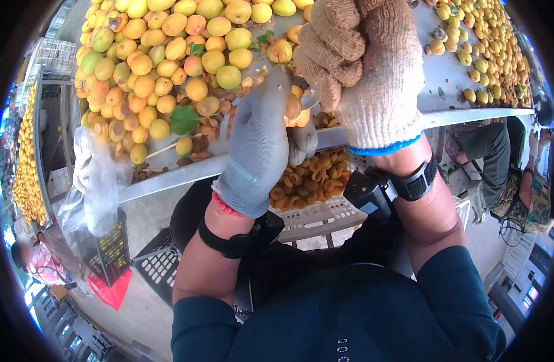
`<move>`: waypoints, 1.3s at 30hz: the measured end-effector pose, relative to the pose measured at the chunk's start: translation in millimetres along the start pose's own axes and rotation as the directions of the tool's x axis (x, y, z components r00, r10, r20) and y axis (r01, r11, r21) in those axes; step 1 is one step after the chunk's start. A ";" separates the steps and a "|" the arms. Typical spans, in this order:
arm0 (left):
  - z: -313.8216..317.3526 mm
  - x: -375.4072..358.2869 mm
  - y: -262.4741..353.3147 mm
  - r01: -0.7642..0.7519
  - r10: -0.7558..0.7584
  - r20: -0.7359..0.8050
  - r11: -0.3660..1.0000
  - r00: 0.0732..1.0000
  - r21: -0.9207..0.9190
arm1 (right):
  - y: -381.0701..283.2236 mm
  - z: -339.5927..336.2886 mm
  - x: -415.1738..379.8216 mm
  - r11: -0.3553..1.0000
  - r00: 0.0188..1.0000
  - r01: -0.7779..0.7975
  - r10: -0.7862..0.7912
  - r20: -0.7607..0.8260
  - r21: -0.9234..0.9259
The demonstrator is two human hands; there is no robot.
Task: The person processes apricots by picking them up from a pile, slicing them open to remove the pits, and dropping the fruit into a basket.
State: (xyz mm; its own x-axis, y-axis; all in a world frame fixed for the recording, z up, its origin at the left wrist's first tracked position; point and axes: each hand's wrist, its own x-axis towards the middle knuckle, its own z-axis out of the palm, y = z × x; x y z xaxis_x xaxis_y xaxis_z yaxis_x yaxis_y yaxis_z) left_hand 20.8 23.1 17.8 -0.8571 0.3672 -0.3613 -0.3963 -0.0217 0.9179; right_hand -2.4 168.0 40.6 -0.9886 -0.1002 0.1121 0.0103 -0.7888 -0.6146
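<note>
My left hand [262, 130], in a grey glove, is closed around an opened orange apricot [298, 114] above the table's front edge. Beside it my right hand [373, 66], in a knitted whitish glove with a blue cuff, has its fingers curled; a small piece of metal shows between the two hands, but most of what it grips is hidden. Yellow and orange apricots [168, 54] lie heaped on the metal table [168, 178] to the left of my hands. Below them, a white crate [319, 220] holds many opened apricot halves [313, 181].
More apricots [464, 54] cover the table's right part. A clear plastic bag [90, 181] hangs at the left edge over a black crate [108, 247]. Another dark crate [159, 262] stands on the floor. People [45, 259] sit at the far left and at the right [494, 157].
</note>
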 end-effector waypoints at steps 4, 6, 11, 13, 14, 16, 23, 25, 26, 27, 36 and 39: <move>6.6 -4.6 -7.4 -0.040 0.040 -0.089 0.999 0.995 -0.005 | 14.3 -10.7 2.2 0.997 0.997 0.017 -0.023 0.074 0.076; 11.2 -3.2 -12.5 -0.082 0.075 -0.129 0.996 0.989 -0.047 | 21.1 -22.5 1.0 0.991 0.990 0.024 -0.042 0.132 0.133; 12.1 5.4 -13.8 -0.103 0.088 -0.182 0.992 0.979 -0.073 | 10.9 16.1 7.5 0.987 0.927 -0.018 0.076 -0.368 0.157; 10.4 12.9 -22.7 -0.107 0.105 -0.270 0.994 0.957 0.006 | 18.2 0.0 11.1 0.991 0.952 0.003 0.037 -0.302 0.132; 9.6 17.2 -28.2 -0.107 0.116 -0.313 0.993 0.942 0.046 | 20.9 -6.4 9.9 0.992 0.958 0.005 0.032 -0.284 0.127; 10.5 25.7 -38.8 -0.142 0.166 -0.368 0.986 0.915 0.091 | 22.7 -14.2 8.2 0.992 0.964 0.010 0.023 -0.265 0.122; 1.2 38.6 -58.3 -0.088 0.233 -0.277 0.888 0.932 0.451 | 32.0 -32.1 10.0 0.993 0.967 0.036 -0.007 -0.253 0.109; 2.3 35.8 -57.8 -0.250 0.409 -0.187 0.798 0.893 0.549 | 38.7 -39.8 14.1 0.994 0.966 0.048 -0.020 -0.256 0.103; 4.2 34.4 -54.9 -0.274 0.412 -0.191 0.824 0.891 0.495 | 43.1 -43.4 16.2 0.994 0.966 0.055 -0.027 -0.257 0.100; 7.0 32.8 -49.7 -0.298 0.414 -0.195 0.847 0.889 0.440 | 45.5 -47.3 17.5 0.994 0.967 0.055 -0.030 -0.255 0.095; 13.3 29.4 -26.7 0.030 -0.068 -0.242 0.987 0.968 -0.155 | 51.9 -63.1 21.2 0.970 0.991 0.031 0.001 -0.134 0.240; 9.1 42.0 -45.6 -0.156 0.151 -0.313 0.988 0.938 0.010 | 60.7 -69.4 22.3 0.990 0.984 0.052 -0.029 -0.174 0.132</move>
State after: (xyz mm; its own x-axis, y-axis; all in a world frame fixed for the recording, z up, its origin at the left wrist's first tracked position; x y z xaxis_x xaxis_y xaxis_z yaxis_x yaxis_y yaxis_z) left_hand 5.8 47.9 -37.7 -0.9666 0.0504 -0.2512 -0.2543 -0.0690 0.9647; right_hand -34.1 160.0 -48.3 -0.9995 0.0296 -0.0081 -0.0216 -0.8663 -0.4991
